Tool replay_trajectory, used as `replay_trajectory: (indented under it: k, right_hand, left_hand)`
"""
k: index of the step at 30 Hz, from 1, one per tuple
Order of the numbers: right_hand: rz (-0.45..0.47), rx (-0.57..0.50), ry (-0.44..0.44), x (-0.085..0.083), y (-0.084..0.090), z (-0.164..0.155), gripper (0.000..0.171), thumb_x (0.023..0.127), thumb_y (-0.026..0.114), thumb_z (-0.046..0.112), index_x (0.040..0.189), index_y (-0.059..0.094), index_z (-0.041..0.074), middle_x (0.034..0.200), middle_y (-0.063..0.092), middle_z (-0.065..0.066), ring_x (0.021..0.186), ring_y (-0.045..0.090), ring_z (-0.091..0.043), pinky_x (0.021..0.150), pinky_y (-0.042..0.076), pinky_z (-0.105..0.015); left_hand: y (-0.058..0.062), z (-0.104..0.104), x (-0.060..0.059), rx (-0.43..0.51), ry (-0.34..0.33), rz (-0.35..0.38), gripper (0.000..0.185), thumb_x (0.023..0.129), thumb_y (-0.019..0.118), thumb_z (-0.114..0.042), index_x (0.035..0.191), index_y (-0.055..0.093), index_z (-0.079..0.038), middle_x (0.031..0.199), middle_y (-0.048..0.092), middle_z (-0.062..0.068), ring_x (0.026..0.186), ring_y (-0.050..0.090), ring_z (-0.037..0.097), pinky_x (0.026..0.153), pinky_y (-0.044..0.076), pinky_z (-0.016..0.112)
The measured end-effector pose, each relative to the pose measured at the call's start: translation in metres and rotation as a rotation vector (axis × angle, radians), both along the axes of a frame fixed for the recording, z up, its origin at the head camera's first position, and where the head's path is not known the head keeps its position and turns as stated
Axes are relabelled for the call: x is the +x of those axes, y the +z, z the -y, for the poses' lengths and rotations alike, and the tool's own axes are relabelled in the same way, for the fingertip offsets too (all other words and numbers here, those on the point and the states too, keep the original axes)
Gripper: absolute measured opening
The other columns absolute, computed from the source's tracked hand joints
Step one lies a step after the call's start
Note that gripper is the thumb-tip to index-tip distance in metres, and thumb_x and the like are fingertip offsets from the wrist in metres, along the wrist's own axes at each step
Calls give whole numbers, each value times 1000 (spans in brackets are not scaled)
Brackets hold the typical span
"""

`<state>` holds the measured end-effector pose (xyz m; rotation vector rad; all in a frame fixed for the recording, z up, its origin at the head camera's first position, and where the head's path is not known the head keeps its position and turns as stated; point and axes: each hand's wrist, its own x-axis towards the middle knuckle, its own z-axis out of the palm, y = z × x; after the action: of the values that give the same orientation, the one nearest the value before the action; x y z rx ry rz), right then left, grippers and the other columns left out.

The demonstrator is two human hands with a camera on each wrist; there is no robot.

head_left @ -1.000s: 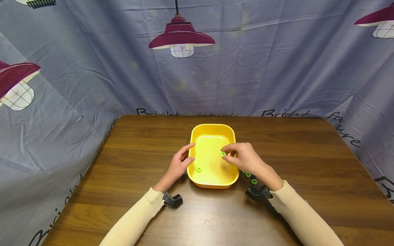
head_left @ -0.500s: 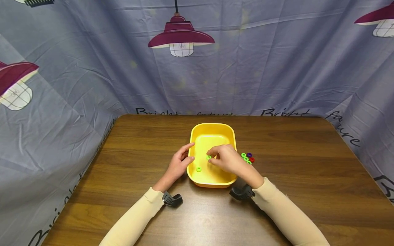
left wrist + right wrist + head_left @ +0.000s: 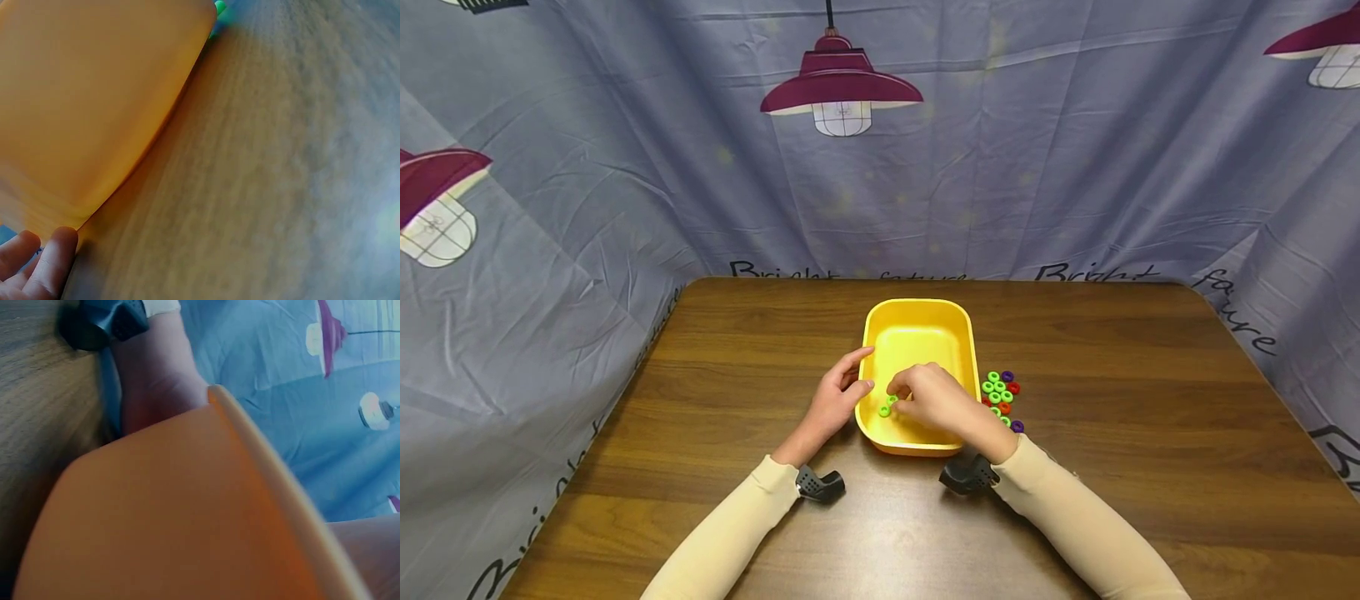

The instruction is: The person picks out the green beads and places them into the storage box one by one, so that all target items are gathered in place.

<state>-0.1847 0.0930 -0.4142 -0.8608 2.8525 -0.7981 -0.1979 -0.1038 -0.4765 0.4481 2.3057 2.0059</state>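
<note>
A yellow plastic tub [image 3: 917, 310] stands on the wooden table. At its left side my left hand [image 3: 831, 404] holds the rim, thumb and index finger over the edge; in the left wrist view, fingertips [image 3: 56, 250] lie against the outer wall. My right hand [image 3: 936, 404] reaches down inside the tub, thumb and index finger around a small green ring [image 3: 892, 400] close to the floor. Right beside it, a second green ring [image 3: 884, 411] lies on the tub floor. In the right wrist view the tub wall [image 3: 156, 512] hides the right fingers.
Just right of the tub lies a loose group of small rings, several green [image 3: 994, 377], some red [image 3: 1014, 388] and purple [image 3: 1017, 427], partly hidden by the right forearm. A printed curtain [image 3: 1037, 167] hangs behind the table [image 3: 1112, 375].
My right hand has carried the green ring from the tub's right side leftward and down, next to the other green ring. More loose rings now show on the table. The left hand stays put.
</note>
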Motion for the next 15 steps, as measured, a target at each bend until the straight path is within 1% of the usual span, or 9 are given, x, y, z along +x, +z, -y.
replay_trajectory:
  k: [3, 7, 10, 15]
  right_hand:
    - [13, 13, -3, 1, -3, 2, 13, 80, 81, 10, 92, 79, 6, 80, 77, -2, 75, 69, -13, 71, 54, -28]
    - [12, 40, 4, 2, -7, 4, 10, 80, 81, 11, 89, 79, 7, 77, 75, 1, 71, 65, -10, 68, 53, -26]
    - [13, 56, 12, 2, -10, 4, 7, 80, 82, 12, 86, 79, 8, 71, 72, 4, 66, 59, -6, 64, 49, -23]
    - [22, 70, 9, 2, -12, 4, 8, 79, 83, 14, 80, 76, 10, 64, 63, 7, 61, 51, -5, 59, 41, -21]
  left_hand:
    - [0, 0, 0, -11, 2, -3, 53, 94, 56, 3, 147, 52, -3, 143, 57, 26, 122, 62, 41, 89, 54, 20]
    - [0, 0, 1, -15, -3, -4, 54, 94, 57, 3, 147, 52, -4, 144, 56, 25, 123, 61, 42, 90, 53, 21]
    - [0, 0, 0, -11, -6, -8, 54, 94, 57, 3, 147, 51, -3, 143, 57, 26, 123, 62, 42, 90, 54, 21]
    - [0, 0, 0, -1, -7, -10, 54, 94, 57, 3, 147, 51, -2, 142, 57, 27, 124, 61, 44, 88, 54, 19]
